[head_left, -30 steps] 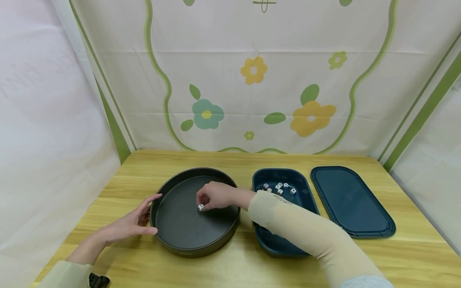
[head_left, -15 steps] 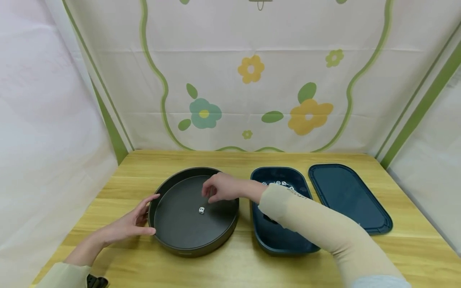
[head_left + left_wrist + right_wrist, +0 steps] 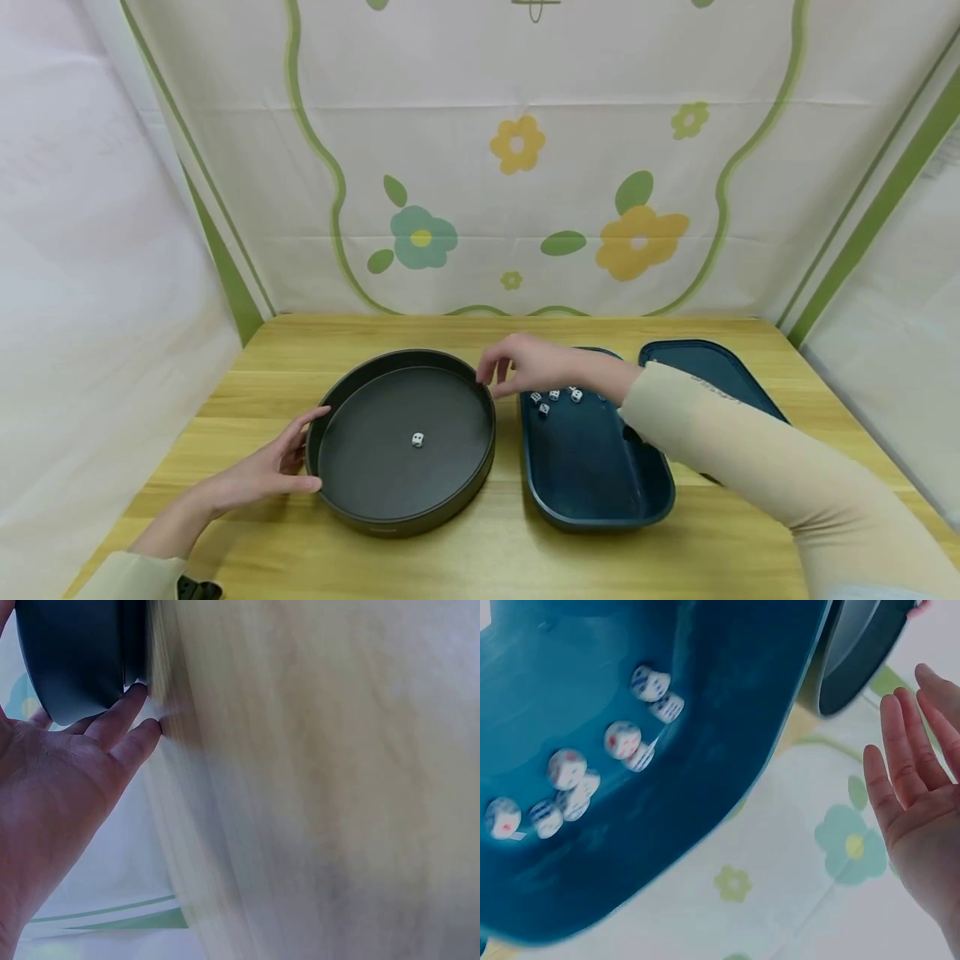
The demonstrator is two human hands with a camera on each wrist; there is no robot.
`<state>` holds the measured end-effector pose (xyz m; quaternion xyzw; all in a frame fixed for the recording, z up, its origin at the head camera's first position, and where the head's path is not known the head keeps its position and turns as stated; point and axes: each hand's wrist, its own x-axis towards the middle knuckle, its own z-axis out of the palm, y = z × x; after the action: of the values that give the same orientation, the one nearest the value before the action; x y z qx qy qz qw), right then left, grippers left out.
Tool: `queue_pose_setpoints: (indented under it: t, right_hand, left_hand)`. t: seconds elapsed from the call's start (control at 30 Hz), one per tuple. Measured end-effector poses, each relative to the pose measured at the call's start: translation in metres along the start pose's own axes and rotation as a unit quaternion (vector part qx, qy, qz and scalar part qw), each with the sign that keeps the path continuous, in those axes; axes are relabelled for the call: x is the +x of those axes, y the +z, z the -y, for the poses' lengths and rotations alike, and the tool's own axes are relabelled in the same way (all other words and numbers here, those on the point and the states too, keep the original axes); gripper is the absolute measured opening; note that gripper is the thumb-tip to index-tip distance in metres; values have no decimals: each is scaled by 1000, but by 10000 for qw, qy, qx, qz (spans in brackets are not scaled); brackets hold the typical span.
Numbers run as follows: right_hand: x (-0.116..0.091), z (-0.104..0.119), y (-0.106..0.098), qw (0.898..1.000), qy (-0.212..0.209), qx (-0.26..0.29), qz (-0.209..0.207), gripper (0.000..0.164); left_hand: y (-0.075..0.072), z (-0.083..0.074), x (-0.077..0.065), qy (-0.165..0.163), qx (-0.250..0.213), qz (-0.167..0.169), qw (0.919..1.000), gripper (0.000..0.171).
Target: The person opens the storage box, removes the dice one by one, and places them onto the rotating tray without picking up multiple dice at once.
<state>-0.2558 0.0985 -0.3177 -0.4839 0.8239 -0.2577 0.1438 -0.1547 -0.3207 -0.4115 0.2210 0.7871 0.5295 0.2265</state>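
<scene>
A single white die (image 3: 417,439) lies on the floor of a round dark pan (image 3: 375,475) in the head view. My left hand (image 3: 251,475) rests against the pan's left side, its thumb and fingers spread along the wall. Over the gap between the pan and a dark blue rectangular container (image 3: 588,483) is my right hand (image 3: 532,364), fingers loosely bent and holding nothing. Several white dice (image 3: 554,395) lie toward the container's far end, partly hidden by the right forearm. The right wrist view shows the dice (image 3: 622,740) beside the relaxed right hand (image 3: 922,802).
A flat dark blue lid (image 3: 690,360) lies on the wooden table (image 3: 360,571) right of the container, partly covered by the right sleeve (image 3: 735,425). Behind the table hangs a white cloth (image 3: 450,75) printed with flowers.
My right hand let go of the die in the pan, rose, and moved right to the container's edge. The left hand stays at the pan.
</scene>
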Motion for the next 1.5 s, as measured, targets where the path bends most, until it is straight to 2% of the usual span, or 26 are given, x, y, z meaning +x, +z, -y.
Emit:
queue_pose_setpoints:
  t: [0.17,0.3,0.5,0.63,0.8,1.07,1.5]
  right_hand:
    - [-24,-13,-10,9988,-61,419,-248,18]
    - [-43,-26,-10,9977,152,545,-361,21]
    - [-67,-43,0,9935,621,825,-474,24]
    - [-76,-56,13,9917,771,919,-460,28]
    - [-79,-68,28,9911,844,939,-416,34]
    - [-76,-80,45,9904,960,963,-253,37]
    - [-70,-90,58,9911,798,1022,-293,22]
  left_hand:
    - [-1,0,0,-215,13,-112,9997,89]
    - [0,-1,0,-302,41,-167,9994,89]
    - [-1,0,-1,-328,24,-155,9993,89]
    - [-1,0,-1,-278,24,-140,9995,89]
    - [0,-1,-2,-187,69,-111,9997,89]
    - [0,0,-3,-266,87,-164,9995,89]
    - [1,-3,-3,-193,83,-130,9997,88]
